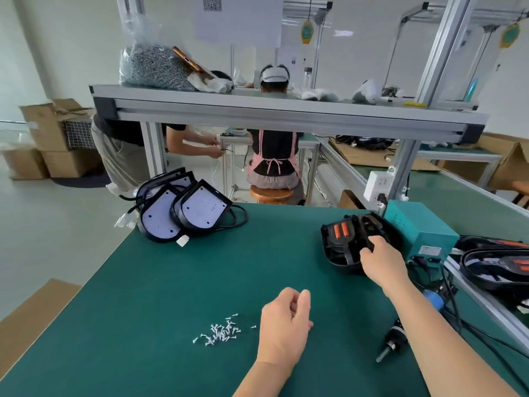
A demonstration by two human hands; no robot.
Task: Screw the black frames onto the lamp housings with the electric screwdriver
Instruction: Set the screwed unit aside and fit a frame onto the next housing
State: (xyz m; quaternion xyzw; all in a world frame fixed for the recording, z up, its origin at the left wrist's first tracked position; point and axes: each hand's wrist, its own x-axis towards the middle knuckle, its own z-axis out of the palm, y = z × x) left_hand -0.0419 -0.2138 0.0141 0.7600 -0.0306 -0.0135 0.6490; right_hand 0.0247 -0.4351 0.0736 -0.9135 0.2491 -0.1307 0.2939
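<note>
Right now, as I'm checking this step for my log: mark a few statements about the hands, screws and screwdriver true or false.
1. The right hand grips a lamp housing beside the teal box. True.
2. The left hand holds the electric screwdriver. False: it lies on the green mat, in neither hand.
3. Loose screws lie on the mat left of the left hand. True.
4. The white-faced housings lie at the mat's near right corner. False: they lie at its far left corner.

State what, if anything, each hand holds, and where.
Right hand grips the lamp housing by its near rim; left hand, loosely curled, holds nothing visible.
</note>
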